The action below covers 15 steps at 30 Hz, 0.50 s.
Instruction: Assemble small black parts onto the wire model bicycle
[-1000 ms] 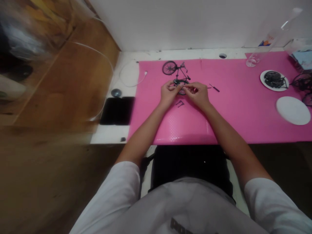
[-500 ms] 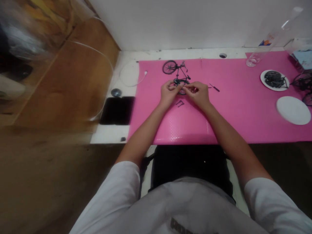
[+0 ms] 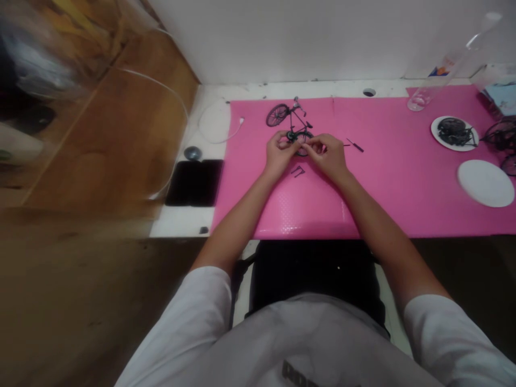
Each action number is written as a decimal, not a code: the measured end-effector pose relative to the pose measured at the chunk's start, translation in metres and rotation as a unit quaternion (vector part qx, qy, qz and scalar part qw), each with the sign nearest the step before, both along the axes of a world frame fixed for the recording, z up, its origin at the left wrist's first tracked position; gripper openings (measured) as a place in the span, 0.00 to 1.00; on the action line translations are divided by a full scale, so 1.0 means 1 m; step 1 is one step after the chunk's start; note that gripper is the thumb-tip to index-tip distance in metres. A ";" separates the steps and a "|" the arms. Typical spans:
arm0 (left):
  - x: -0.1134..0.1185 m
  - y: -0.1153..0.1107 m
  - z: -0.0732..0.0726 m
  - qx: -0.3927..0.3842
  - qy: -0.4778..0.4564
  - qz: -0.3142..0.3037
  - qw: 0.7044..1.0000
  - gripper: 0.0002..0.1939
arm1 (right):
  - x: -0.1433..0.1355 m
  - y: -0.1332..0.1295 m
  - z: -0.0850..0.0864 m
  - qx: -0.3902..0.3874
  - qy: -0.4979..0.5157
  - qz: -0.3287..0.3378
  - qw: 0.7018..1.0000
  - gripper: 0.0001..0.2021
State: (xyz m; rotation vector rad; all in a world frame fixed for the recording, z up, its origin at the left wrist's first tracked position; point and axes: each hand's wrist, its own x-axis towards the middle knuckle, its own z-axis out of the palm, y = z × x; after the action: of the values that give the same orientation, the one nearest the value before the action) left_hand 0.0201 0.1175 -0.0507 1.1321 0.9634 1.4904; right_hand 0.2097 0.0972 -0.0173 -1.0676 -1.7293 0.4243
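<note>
Both hands meet over the rear end of a small black model bicycle with a thin wire-like frame (image 3: 291,122), which lies on a bright pink textured mat (image 3: 387,188). The left hand (image 3: 277,155) has its fingers curled and pinched on the bicycle's rear part from the left; the right hand (image 3: 328,153) pinches the same part from the right, fingertips nearly touching those of the left. Whether the right hand also grips a separate small piece is too small to tell. The bicycle's spoked front wheel (image 3: 276,114) sticks out beyond the hands, on the far left side of the model, with the handlebar just right of it.

Just nearer than the bicycle, between the two wrists, lies a small dark bent metal piece (image 3: 298,171) on the mat. Just right of the bicycle, beside the right hand, lies a thin black tool like a tiny screwdriver (image 3: 355,145).

Well right of the bicycle stand a round white dish holding black parts (image 3: 453,132), a plain white round lid or plate (image 3: 486,183) nearer than it, and a clear plastic bottle (image 3: 439,70) lying tilted at the far edge. Left of the bicycle, off the mat, lie a white cable (image 3: 213,121) and a flat black phone-like slab (image 3: 194,183), with a small grey round cap (image 3: 192,153) just beyond the slab.
</note>
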 end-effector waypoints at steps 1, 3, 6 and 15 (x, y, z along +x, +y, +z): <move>0.000 0.000 0.001 -0.001 -0.002 0.002 1.000 0.42 | 0.001 0.000 0.000 -0.002 -0.004 0.001 1.000 0.09; 0.001 -0.001 0.002 -0.003 -0.008 0.001 1.000 0.43 | 0.001 0.000 0.000 -0.005 -0.006 0.002 1.000 0.08; 0.002 -0.002 0.004 -0.003 -0.013 -0.004 1.000 0.44 | 0.001 0.001 -0.001 -0.005 0.013 0.008 1.000 0.07; -0.001 0.001 0.000 0.011 0.004 0.004 1.000 0.44 | -0.001 0.012 -0.010 -0.150 0.144 0.025 0.978 0.17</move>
State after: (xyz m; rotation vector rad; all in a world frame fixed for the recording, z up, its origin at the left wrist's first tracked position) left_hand 0.0191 0.1188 -0.0510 1.1515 0.9613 1.5074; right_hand 0.2092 0.1091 -0.0270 -1.1134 -1.4637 0.8510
